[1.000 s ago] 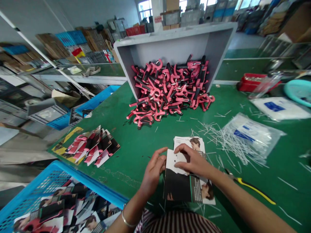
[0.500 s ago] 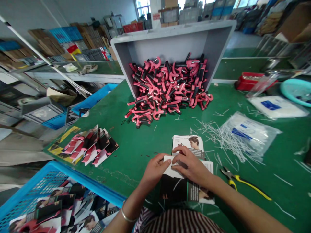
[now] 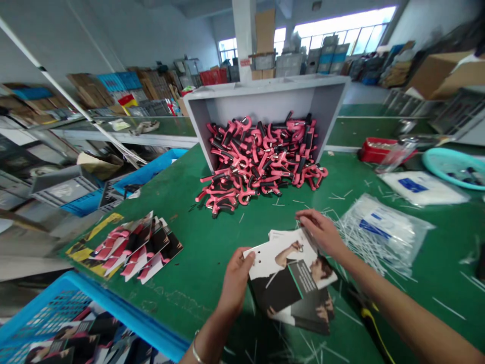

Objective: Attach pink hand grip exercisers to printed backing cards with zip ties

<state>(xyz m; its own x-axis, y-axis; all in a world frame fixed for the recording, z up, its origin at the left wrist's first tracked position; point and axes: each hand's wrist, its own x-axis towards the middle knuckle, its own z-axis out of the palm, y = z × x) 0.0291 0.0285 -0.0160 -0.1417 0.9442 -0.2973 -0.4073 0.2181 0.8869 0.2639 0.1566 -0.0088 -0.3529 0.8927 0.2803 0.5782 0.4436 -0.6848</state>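
Observation:
My left hand [image 3: 237,275] is closed on the left corner of a printed card [image 3: 278,298], thumb on top beside two small holes. The card is tilted and shows a photo of a person, a dark panel and a thin white strip. Beneath it lies a stack of similar cards [image 3: 314,316], partly covered. My right hand [image 3: 320,230] is off the card, beyond its upper right edge, fingers stretched out beside loose white cable ties [image 3: 359,247]. Nothing shows in those fingers. Cutting pliers [image 3: 373,328] with yellow-and-black handles lie partly under my right forearm.
A grey bin [image 3: 261,91] on its side spills pink-and-black hand grips [image 3: 253,162] onto the green table [image 3: 189,298]. Carded grips [image 3: 138,247] lie left, above a blue basket [image 3: 109,308]. At right are plastic bags [image 3: 386,227], a red box [image 3: 373,150] and a turquoise basin [image 3: 435,162].
My right hand has left the card and moved up and right toward the cable ties. My left hand still grips the card, now tilted. The view has risen slightly.

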